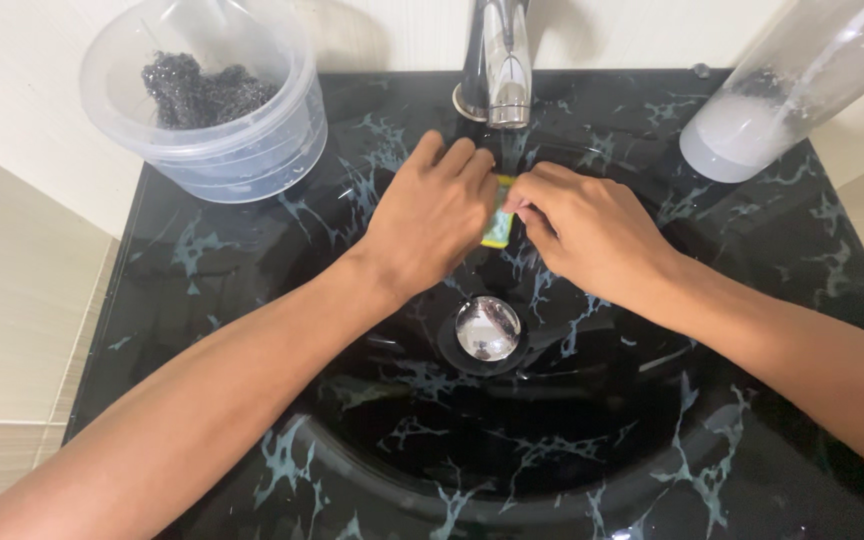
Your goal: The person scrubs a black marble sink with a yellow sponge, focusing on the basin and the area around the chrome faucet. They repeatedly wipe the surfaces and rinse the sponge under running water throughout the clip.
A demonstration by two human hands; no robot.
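Two bare hands meet over the back of the black marble-patterned sink basin point(552, 440), directly below the chrome tap point(497, 65). Left hand point(427, 220) lies palm-down, fingers together, covering one side of a small yellow-green sponge piece point(498, 222); right hand point(582, 225) pinches the sponge's other edge with curled fingertips — only a narrow strip of it shows between them. Chrome drain plug point(488, 328) sits just in front of the hands, uncovered. Back-left rim: a clear plastic tub point(242, 150) containing dark steel wool point(202, 92), well apart from the left hand. Back-right rim: a clear plastic bottle point(782, 100), tilted — near the right wrist side. Open basin lies toward the front edge.
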